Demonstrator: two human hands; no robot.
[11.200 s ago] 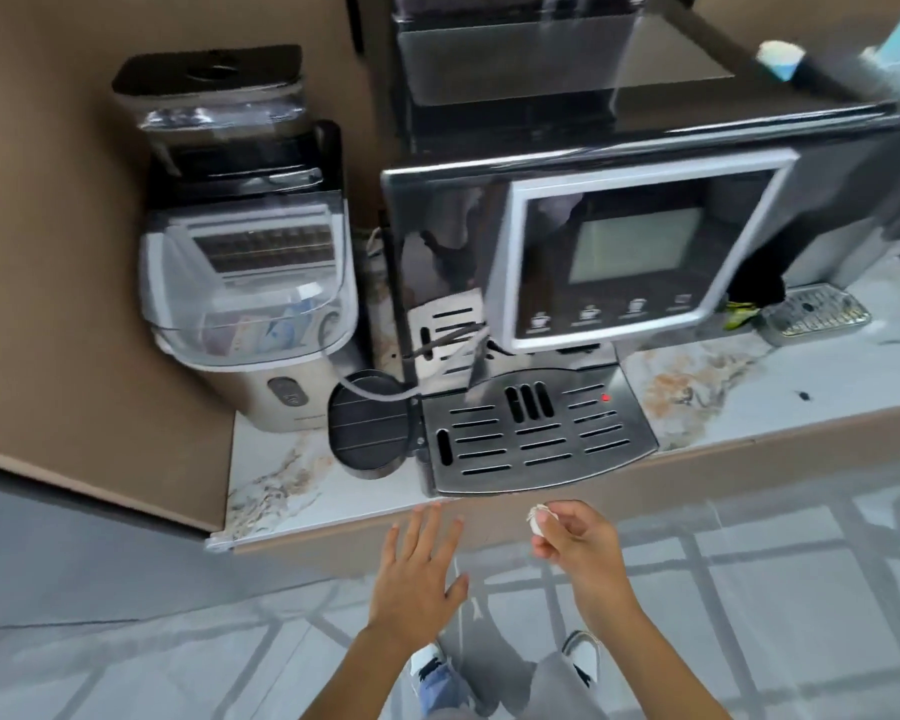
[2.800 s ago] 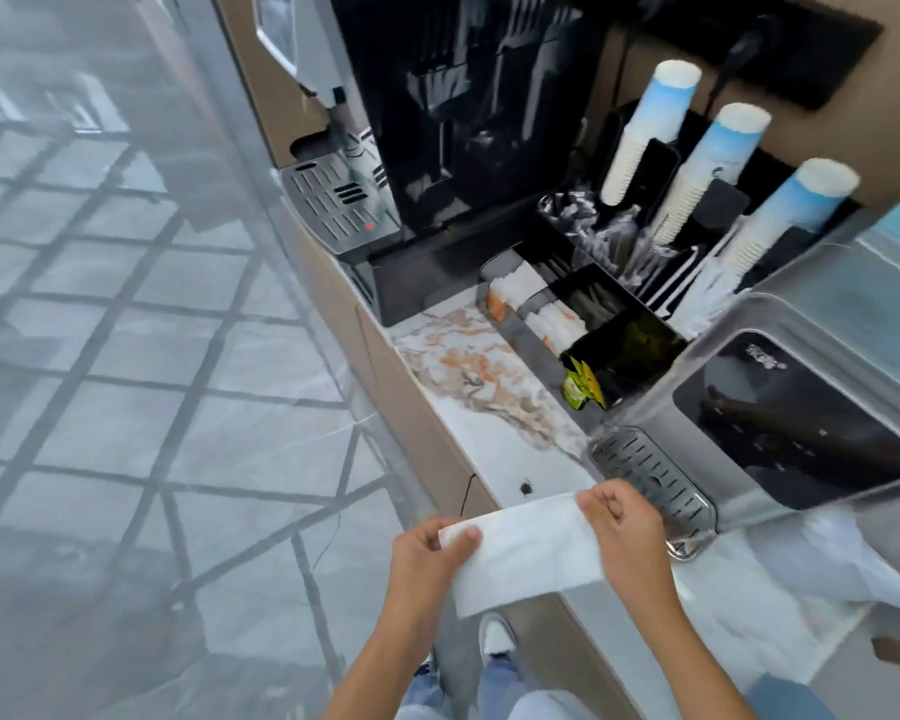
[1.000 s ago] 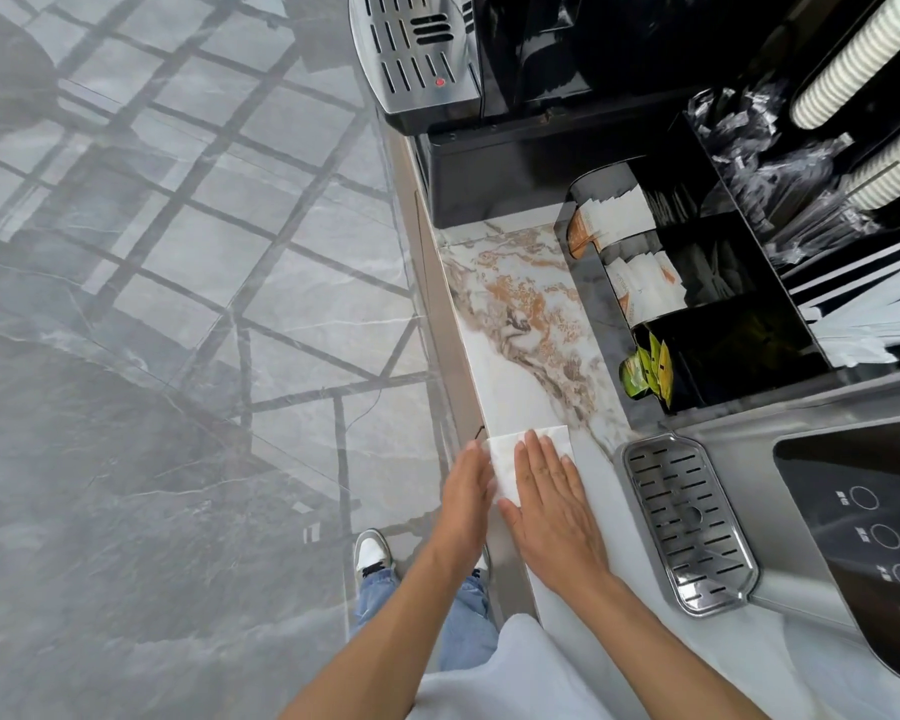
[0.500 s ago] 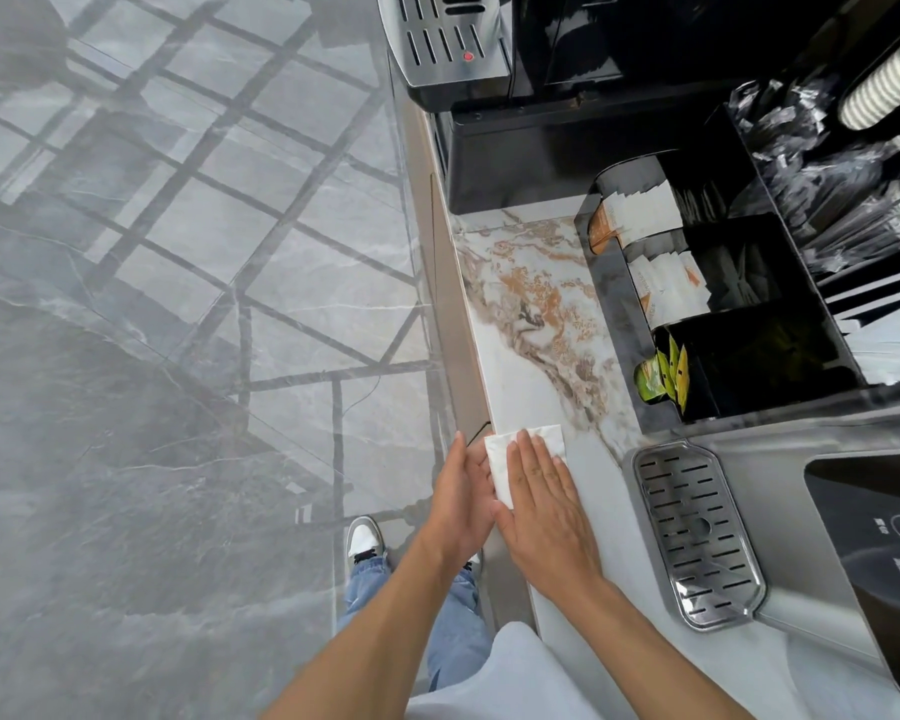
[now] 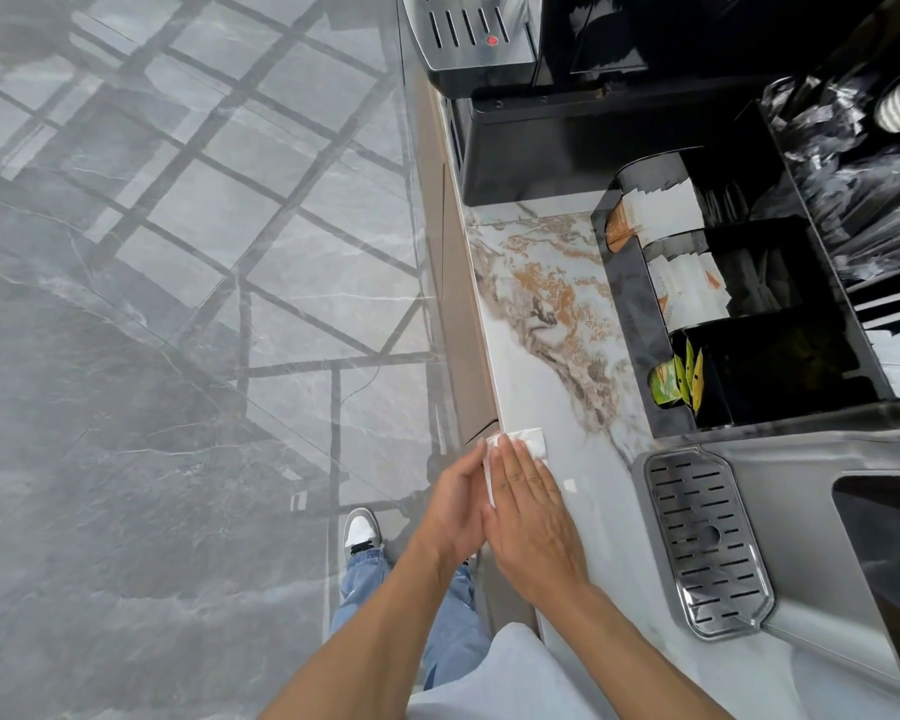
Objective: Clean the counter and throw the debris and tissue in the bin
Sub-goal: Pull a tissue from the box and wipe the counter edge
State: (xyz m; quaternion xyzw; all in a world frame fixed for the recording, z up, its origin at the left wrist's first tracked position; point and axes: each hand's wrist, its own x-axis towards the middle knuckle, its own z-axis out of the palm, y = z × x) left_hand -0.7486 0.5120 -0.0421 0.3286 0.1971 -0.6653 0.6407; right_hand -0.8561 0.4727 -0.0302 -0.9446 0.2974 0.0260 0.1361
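A folded white tissue [image 5: 531, 440] lies on the marble counter [image 5: 541, 366] right at its front edge. My right hand [image 5: 533, 522] presses flat on the tissue, fingers together, covering its near half. My left hand [image 5: 458, 506] is cupped just off the counter edge, its palm against the side of my right hand and the tissue's left edge. A small white fleck [image 5: 570, 485] sits on the counter just right of my right hand. No bin is in view.
A black organiser [image 5: 630, 304] with sachets stands at the back of the counter. A steel drip tray [image 5: 707, 543] of a grey dispenser lies to the right. A black coffee machine [image 5: 567, 137] blocks the far end. Grey tiled floor [image 5: 178, 356] lies on the left.
Earlier I held the tissue in the air between both hands; it now lies on the counter under my right hand. Over the last second the hands have barely shifted at the edge.
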